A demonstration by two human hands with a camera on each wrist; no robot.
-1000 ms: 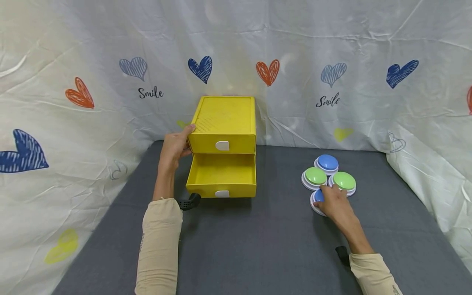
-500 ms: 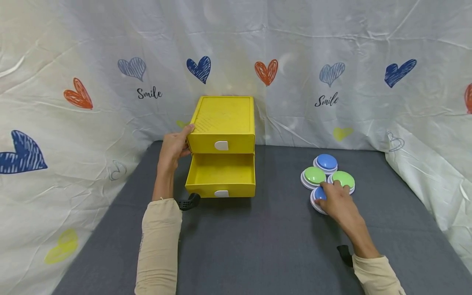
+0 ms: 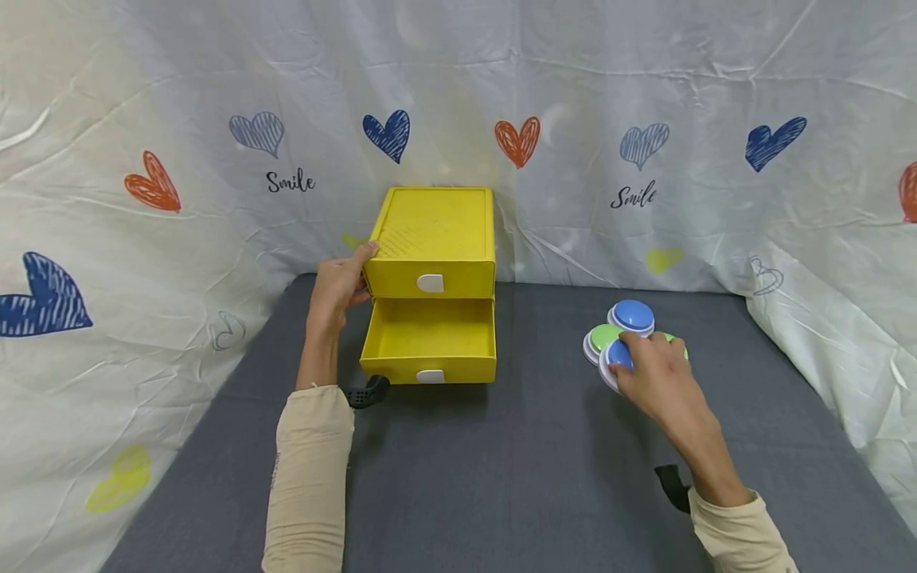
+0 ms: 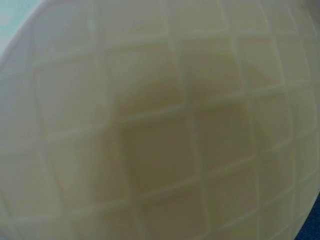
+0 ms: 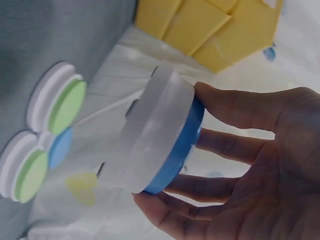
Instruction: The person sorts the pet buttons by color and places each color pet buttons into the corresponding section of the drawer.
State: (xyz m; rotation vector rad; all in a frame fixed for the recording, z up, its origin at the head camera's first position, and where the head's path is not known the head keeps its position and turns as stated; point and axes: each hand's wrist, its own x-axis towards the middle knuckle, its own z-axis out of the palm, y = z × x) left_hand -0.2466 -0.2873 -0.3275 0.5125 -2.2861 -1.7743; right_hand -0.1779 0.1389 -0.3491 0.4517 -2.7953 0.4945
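In the head view the right hand (image 3: 662, 378) covers part of the blue button (image 3: 619, 355) it pinches and most of a green button (image 3: 669, 337); the left hand (image 3: 338, 285) has its fingers partly hidden beside the yellow drawer unit (image 3: 437, 227). Both sleeves (image 3: 311, 477) are cut off below, a red heart (image 3: 908, 192) at the right. The left wrist view shows only a blurred, gridded panel (image 4: 160, 150). In the right wrist view the drawer unit leaves the top edge, and another blue button (image 5: 61, 147) is partly hidden.
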